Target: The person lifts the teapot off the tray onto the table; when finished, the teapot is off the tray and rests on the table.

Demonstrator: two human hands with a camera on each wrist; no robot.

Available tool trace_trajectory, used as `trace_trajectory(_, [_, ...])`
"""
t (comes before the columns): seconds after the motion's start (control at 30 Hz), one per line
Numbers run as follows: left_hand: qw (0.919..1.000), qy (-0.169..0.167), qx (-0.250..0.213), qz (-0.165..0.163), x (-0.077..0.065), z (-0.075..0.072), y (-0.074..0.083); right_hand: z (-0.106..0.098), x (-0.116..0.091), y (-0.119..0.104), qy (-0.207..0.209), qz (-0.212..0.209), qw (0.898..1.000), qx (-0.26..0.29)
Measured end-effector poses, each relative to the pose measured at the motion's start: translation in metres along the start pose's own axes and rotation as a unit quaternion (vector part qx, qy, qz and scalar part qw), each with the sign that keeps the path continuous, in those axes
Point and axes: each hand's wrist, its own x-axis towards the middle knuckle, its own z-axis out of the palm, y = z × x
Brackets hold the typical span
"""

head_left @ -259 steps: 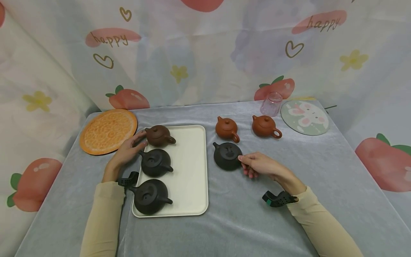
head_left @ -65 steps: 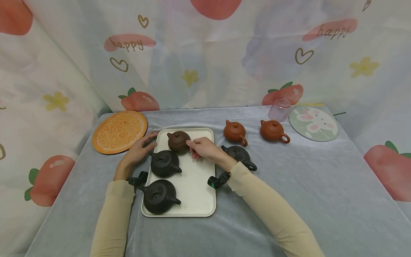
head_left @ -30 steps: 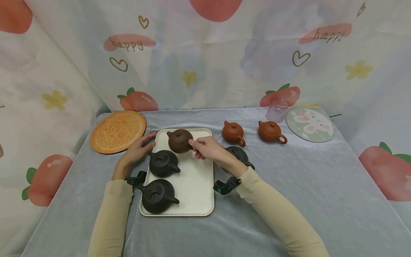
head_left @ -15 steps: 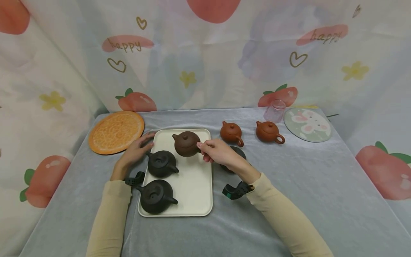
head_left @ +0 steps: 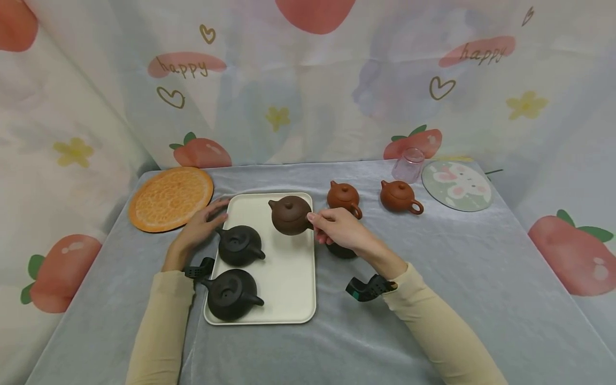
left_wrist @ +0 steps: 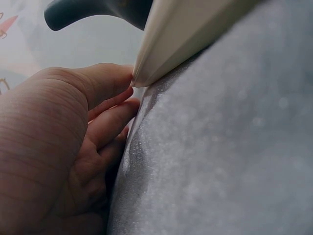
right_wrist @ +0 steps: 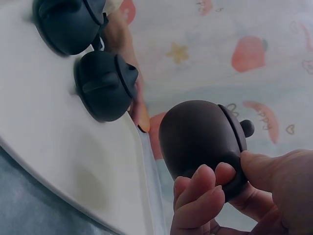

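Note:
My right hand [head_left: 339, 227] pinches the handle of a dark brown teapot [head_left: 290, 215] between thumb and fingers. In the right wrist view the brown teapot [right_wrist: 200, 139] hangs in the air above the cream tray [head_left: 289, 289]. At the tray's upper left corner rests my left hand [head_left: 197, 230], its fingers extended; the left wrist view has the thumb [left_wrist: 110, 81] against the tray rim [left_wrist: 142, 73]. Two black teapots, an upper one [head_left: 239, 246] and a lower one [head_left: 232, 295], stand along the tray's left side. A third black teapot [head_left: 343, 251] is mostly hidden behind my right hand.
Two orange-brown teapots, one nearer [head_left: 343, 195] and one further right [head_left: 400, 197], stand on the grey cloth right of the tray. Behind them are a pink glass [head_left: 409, 164] and a round bunny mat [head_left: 456, 185]. An orange round mat [head_left: 170, 199] lies at the left.
My right hand let go of the black teapot at the right and took the brown teapot by its handle. It has since lifted the pot and moved it rightward. The left hand stays at the tray.

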Motion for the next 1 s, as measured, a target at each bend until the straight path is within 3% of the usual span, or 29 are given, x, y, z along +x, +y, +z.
trace_trajectory(0.3, [0.9999,-0.002,0.009,-0.010,-0.003,0.000,0.004,-0.011,-0.011,0.003,0.001,-0.003,1.000,-0.005])
trace_trajectory(0.57, [0.9997,-0.008,-0.015,-0.018,-0.013,-0.002,0.038,-0.024,-0.020,0.011,0.010,0.004,1.000,-0.012])
trace_trajectory(0.7, [0.9998,-0.008,-0.010,-0.017,-0.016,-0.002,0.045,-0.029,-0.026,0.012,0.014,0.010,1.000,-0.011])
trace_trajectory(0.8, [0.9998,-0.011,-0.004,-0.016,-0.015,-0.002,0.044,-0.033,-0.030,0.014,0.017,0.012,1.000,-0.008])
trace_trajectory(1.0, [0.9998,-0.005,0.007,-0.018,-0.004,-0.001,0.012,-0.043,-0.038,0.022,0.023,0.013,1.000,-0.008])
